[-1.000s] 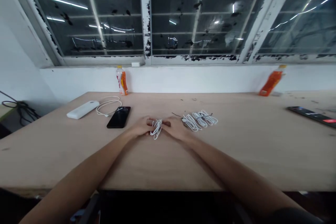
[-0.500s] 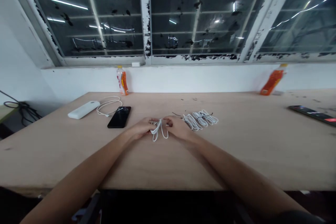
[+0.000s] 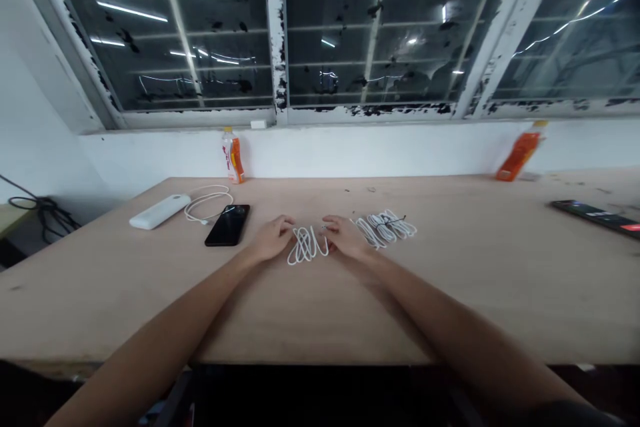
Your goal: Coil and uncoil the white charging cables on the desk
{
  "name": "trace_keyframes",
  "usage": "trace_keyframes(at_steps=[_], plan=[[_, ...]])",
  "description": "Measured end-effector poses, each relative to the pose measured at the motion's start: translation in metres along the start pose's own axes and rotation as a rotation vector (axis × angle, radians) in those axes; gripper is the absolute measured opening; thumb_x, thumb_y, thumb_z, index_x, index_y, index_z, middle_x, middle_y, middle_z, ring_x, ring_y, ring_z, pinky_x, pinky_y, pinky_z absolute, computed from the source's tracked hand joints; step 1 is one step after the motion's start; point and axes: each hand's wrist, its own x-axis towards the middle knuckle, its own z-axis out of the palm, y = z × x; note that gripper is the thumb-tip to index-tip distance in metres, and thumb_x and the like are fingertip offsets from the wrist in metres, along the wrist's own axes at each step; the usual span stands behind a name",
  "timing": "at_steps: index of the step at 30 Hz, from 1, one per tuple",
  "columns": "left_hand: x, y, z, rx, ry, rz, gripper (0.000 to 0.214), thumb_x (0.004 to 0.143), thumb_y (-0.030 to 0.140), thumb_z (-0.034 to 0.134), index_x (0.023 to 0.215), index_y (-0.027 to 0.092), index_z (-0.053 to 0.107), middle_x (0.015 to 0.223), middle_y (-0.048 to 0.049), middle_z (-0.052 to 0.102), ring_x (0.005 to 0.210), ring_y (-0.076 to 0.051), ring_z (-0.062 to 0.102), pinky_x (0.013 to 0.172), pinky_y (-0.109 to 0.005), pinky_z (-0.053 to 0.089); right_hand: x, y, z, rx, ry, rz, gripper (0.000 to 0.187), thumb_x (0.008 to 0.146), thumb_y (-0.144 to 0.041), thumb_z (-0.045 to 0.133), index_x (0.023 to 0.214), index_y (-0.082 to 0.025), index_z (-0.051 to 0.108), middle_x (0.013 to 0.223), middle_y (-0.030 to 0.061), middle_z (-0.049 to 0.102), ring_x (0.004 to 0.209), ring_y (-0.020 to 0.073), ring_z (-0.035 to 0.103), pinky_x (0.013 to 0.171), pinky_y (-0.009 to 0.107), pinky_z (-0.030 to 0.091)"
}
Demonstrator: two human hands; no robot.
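A loosely looped white cable (image 3: 306,245) lies between my two hands on the wooden table, its loops spread side by side. My left hand (image 3: 273,238) has its fingers curled closed on the left edge of the loops. At the other side my right hand (image 3: 346,237) pinches the cable near its end with thumb and fingertips. Close beyond the right hand rests a bundle of white cables (image 3: 385,228), bound with dark ties.
Left of my hands lie a black phone (image 3: 227,225), a thin white cable (image 3: 193,208) and a white power bank (image 3: 160,211). Orange drink bottles (image 3: 233,157) (image 3: 521,152) stand by the wall. Another phone (image 3: 597,217) is far right. The table's front edge (image 3: 310,363) is near.
The cable's loops have fanned out from a gathered bunch into a wider row. My hands have moved a little apart, the right one going right.
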Motion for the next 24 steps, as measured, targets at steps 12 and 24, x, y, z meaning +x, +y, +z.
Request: trace_keyframes(at_steps=[12,24], plan=[[-0.007,0.012,0.002,0.298,-0.107,0.000,0.030,0.081,0.044,0.052,0.079,0.018,0.066,0.080,-0.0042,0.070,0.074,-0.018,0.063,0.062,-0.024,0.040,0.007,0.009,-0.001,0.143,-0.126,0.005,0.027,0.073,-0.016,0.060,0.100,-0.015,0.063,0.069,0.0024,0.068,0.057,0.0157,0.063,0.054,0.025,0.051],[-0.008,0.028,0.025,0.337,-0.071,0.105,0.027,0.081,0.041,0.052,0.082,0.019,0.067,0.079,-0.0052,0.069,0.070,-0.018,0.061,0.060,-0.025,0.038,0.000,-0.003,0.003,-0.183,-0.131,-0.249,0.028,0.081,-0.038,0.053,0.072,-0.013,0.063,0.065,0.0008,0.061,0.060,0.0124,0.054,0.053,0.021,0.038]])
